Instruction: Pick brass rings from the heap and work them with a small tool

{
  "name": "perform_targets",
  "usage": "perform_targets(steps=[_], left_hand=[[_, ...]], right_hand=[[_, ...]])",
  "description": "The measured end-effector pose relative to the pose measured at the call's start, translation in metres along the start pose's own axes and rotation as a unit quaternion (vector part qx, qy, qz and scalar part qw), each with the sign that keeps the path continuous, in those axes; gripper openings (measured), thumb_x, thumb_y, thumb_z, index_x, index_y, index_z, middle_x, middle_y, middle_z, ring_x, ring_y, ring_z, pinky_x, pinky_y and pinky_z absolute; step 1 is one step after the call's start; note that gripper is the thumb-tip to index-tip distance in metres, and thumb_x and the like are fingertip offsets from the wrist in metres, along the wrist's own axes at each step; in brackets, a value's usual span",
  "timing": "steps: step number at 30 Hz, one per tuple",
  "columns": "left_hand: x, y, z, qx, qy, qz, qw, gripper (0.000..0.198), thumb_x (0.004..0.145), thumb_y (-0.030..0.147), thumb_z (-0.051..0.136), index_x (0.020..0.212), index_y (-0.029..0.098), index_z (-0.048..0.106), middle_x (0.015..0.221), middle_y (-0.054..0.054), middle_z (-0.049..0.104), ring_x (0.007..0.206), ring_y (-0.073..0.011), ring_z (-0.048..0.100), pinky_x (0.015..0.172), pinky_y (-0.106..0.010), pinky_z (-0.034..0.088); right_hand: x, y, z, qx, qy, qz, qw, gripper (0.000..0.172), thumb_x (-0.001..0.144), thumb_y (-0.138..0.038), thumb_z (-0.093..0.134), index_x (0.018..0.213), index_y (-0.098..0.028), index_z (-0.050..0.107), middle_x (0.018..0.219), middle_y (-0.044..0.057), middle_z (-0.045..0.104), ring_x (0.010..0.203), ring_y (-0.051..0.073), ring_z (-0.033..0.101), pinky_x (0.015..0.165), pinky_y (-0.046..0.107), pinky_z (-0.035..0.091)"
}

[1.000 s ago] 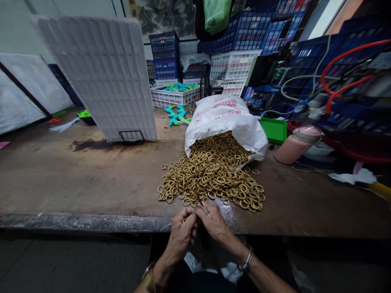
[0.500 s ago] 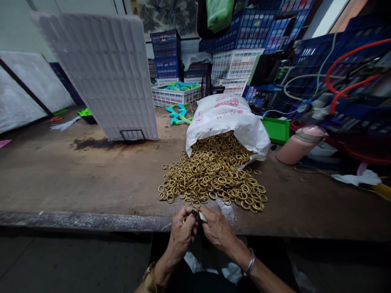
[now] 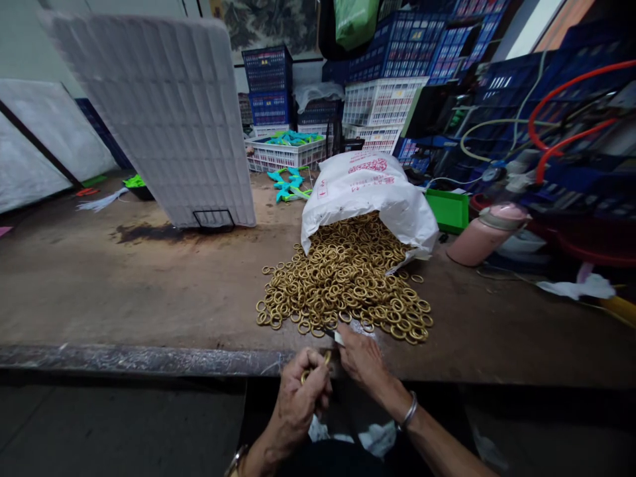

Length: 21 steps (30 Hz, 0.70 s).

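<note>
My left hand (image 3: 304, 387) is closed around a few gold-coloured rings (image 3: 326, 358), one pinched upright at the fingertips and another showing between the fingers. In my right hand (image 3: 362, 358) is a small knife (image 3: 330, 332), its thin dark end pointing left and a white part beside my fingers. That hand is over the table edge, close to the front of a large ring pile (image 3: 342, 285). The rings spill from the mouth of a white sack (image 3: 365, 182) with red print, lying on its side.
A tall white ribbed panel (image 3: 163, 119) stands on the wooden table (image 3: 99, 285) at left. Right of the sack are a green tray (image 3: 447, 211) and a pink bottle (image 3: 487, 235). Behind stand stacked crates (image 3: 385, 103) and a white basket (image 3: 285, 156) of turquoise pieces. Orange hoses (image 3: 539, 119) hang at right.
My hands have parted. The right one has moved forward with the knife to the pile's front edge; the left has drawn slightly back, a ring now showing at its fingertips.
</note>
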<state>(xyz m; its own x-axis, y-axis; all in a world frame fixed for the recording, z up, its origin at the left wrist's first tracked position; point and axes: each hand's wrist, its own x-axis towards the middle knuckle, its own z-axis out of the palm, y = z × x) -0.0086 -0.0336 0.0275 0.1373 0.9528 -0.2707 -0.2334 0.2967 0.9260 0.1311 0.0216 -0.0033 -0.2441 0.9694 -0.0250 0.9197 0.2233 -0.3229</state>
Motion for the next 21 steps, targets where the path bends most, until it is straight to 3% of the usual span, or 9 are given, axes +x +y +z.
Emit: perform_targets(steps=[3, 6, 10, 16, 21], left_hand=[[0.002, 0.0, -0.001, -0.113, -0.025, -0.033, 0.993, 0.026, 0.073, 0.041, 0.055, 0.071, 0.018, 0.043, 0.056, 0.005, 0.05, 0.037, -0.003, 0.038, 0.031, -0.013, 0.025], [0.009, -0.005, -0.007, -0.177, -0.014, -0.066, 0.982, 0.028, 0.072, 0.041, 0.057, 0.071, 0.016, 0.045, 0.063, 0.003, 0.052, 0.041, -0.0026, 0.039, 0.032, -0.012, 0.024], [0.014, -0.011, -0.014, -0.2, 0.007, -0.083, 0.976, 0.028, 0.072, 0.041, 0.058, 0.074, 0.015, 0.046, 0.07, -0.001, 0.057, 0.045, -0.0036, 0.043, 0.033, -0.012, 0.025], [0.017, -0.011, -0.014, -0.2, 0.004, -0.072, 0.977, 0.025, 0.073, 0.039, 0.055, 0.076, 0.017, 0.043, 0.068, -0.001, 0.058, 0.042, -0.0043, 0.044, 0.033, -0.012, 0.026], [0.02, -0.008, -0.015, -0.231, -0.007, -0.097, 0.968, 0.031, 0.07, 0.033, 0.057, 0.095, 0.018, 0.046, 0.065, 0.001, 0.056, 0.042, -0.0053, 0.044, 0.032, -0.012, 0.025]], right_hand=[[0.008, 0.006, 0.003, 0.01, 0.054, 0.005, 0.998, 0.016, 0.077, -0.011, 0.037, 0.083, -0.018, 0.05, 0.066, 0.002, 0.059, 0.058, 0.013, 0.051, 0.052, 0.025, 0.02], [0.014, 0.006, 0.004, 0.03, 0.08, -0.002, 0.996, 0.019, 0.078, -0.012, 0.038, 0.092, -0.019, 0.049, 0.07, 0.002, 0.061, 0.06, 0.013, 0.052, 0.053, 0.024, 0.023], [0.019, -0.002, 0.001, 0.03, 0.066, -0.032, 0.997, 0.029, 0.075, -0.012, 0.042, 0.103, -0.02, 0.047, 0.079, 0.002, 0.063, 0.068, 0.014, 0.055, 0.057, 0.023, 0.026], [0.023, -0.005, -0.004, 0.014, 0.056, -0.018, 0.998, 0.022, 0.075, -0.01, 0.041, 0.09, -0.021, 0.053, 0.073, 0.002, 0.063, 0.061, 0.013, 0.054, 0.053, 0.024, 0.024], [0.027, 0.008, 0.002, 0.111, 0.092, -0.011, 0.989, 0.02, 0.078, -0.018, 0.04, 0.089, -0.021, 0.057, 0.068, 0.001, 0.061, 0.06, 0.013, 0.053, 0.054, 0.022, 0.029]])
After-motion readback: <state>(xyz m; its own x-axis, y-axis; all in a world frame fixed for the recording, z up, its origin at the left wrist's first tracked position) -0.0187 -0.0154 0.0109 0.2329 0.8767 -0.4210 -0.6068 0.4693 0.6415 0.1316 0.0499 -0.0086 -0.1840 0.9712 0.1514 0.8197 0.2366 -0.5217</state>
